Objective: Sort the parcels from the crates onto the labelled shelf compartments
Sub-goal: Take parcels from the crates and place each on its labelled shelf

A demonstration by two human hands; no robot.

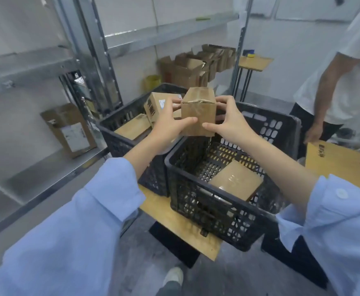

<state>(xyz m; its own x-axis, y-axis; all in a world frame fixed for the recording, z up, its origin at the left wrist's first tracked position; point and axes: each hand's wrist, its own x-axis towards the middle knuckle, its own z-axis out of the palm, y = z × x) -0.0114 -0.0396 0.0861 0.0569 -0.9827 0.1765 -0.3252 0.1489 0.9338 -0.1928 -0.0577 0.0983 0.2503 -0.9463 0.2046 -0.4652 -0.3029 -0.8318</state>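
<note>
- Both hands grasp the small brown cardboard parcel. The left hand clasps its left side and the right hand its right side, with both thumbs pressed on the near face and the fingers curled round behind.
- The parcel is in the air between the two hands, above the gap where the two crates meet, and touches neither crate.
- No address label shows on the face turned this way. The likely next step is to turn the parcel in the fingers until the label can be read, and only then carry it to a compartment.
- The taped seam on top looks creased, so it is better to hold the parcel by its side walls and not squeeze the flaps.
- Below the right hand is the near black perforated plastic crate, with one flat brown parcel lying on its floor.
- Just beyond the left hand is the far black plastic crate, which holds a printed cardboard box and a flat tan parcel.
- Well to the left of the left hand is the grey metal shelving. A labelled brown parcel leans in a lower compartment.
- The shelf's compartment labels cannot be read from here.
- To the right of the right hand, a second person in a white shirt bends over a plywood board. A swing to that side risks a bump.
- On a swing left toward the shelf, the far crate's rim lies low in the path, so lift the parcel over it.
</note>
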